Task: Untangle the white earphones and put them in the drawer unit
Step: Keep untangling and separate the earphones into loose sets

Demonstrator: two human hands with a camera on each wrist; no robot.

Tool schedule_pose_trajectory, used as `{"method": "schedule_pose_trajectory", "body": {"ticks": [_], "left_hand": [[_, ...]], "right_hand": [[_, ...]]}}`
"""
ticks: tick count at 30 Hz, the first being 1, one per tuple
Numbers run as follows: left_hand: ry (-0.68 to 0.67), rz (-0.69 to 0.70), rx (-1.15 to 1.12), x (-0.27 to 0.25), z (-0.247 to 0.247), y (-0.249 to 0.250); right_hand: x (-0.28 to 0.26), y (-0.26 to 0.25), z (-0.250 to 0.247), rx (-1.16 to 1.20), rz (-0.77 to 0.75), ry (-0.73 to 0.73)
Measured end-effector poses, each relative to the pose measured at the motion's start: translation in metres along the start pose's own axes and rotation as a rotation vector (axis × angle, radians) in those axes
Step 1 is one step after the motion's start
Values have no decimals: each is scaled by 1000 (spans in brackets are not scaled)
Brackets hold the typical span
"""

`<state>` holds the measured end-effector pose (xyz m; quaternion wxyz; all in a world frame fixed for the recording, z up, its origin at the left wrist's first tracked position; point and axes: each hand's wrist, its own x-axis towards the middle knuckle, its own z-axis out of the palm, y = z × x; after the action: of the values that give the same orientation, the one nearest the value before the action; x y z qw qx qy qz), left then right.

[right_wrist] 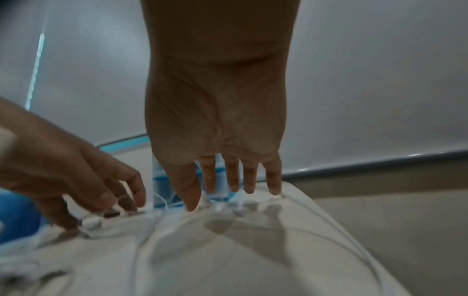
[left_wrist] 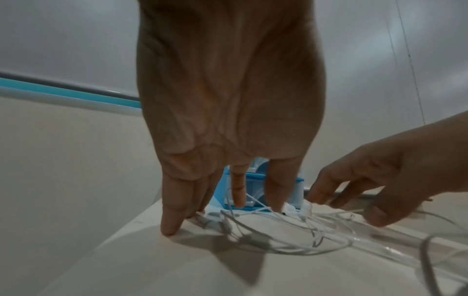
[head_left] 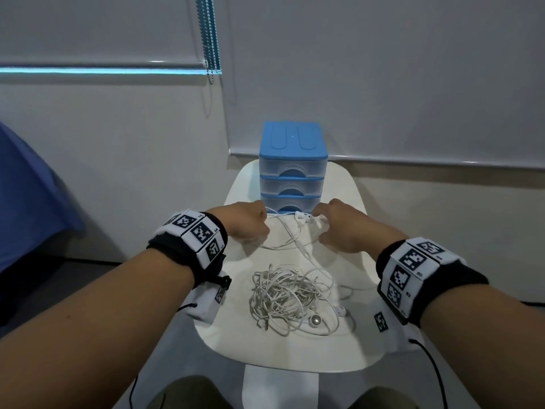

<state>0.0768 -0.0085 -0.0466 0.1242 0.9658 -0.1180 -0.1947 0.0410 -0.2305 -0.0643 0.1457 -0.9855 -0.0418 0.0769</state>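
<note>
The white earphones (head_left: 295,231) lie partly drawn out on the white table (head_left: 348,349), their loose cord looping just in front of the drawer unit (head_left: 292,169); the earbuds (head_left: 302,216) rest between my two hands, near the bottom drawer. Closer to me sits a second heap — a tangle of white cords (head_left: 283,296) with a round earbud (head_left: 315,320) at its near edge. From the head view I cannot tell whether the drawn-out cord joins this tangle.

My left hand (head_left: 246,221) is at the left end of the stretched cord. In the left wrist view its fingers (left_wrist: 174,208) point down, fairly straight, the outermost fingertip touching the table, with cord loops running just past the other tips; whether any finger pinches the cord I cannot tell.

My right hand (head_left: 343,228) hovers over the right end of the cord, beside the earbuds. In the right wrist view its fingers (right_wrist: 234,176) are spread and nearly straight, tips just above the cord on the table — nothing visibly gripped.

The drawer unit stands at the far end of the table, blue-topped with three clear drawers, all pushed in. Both wrists wear black bands with square printed markers (head_left: 203,231). Behind hangs a grey roller blind (head_left: 383,84) with a bead chain (head_left: 210,39).
</note>
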Motion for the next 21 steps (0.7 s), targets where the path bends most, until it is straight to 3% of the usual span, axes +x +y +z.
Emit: {"method": "schedule_pose_trajectory", "body": {"ticks": [7, 10, 12, 16, 21], "left_hand": [[-44, 27, -206, -34, -3, -10], [38, 80, -240, -58, 4, -11], [73, 110, -221, -71, 15, -7], [19, 93, -220, -89, 40, 5], [86, 68, -217, -98, 66, 15]], "right_hand": [[-66, -2, -11, 257, -41, 92], [-89, -8, 4, 330, 14, 152], [-98, -12, 17, 394, 63, 125], [-104, -18, 34, 571, 122, 0], [-105, -15, 36, 569, 122, -19]]}}
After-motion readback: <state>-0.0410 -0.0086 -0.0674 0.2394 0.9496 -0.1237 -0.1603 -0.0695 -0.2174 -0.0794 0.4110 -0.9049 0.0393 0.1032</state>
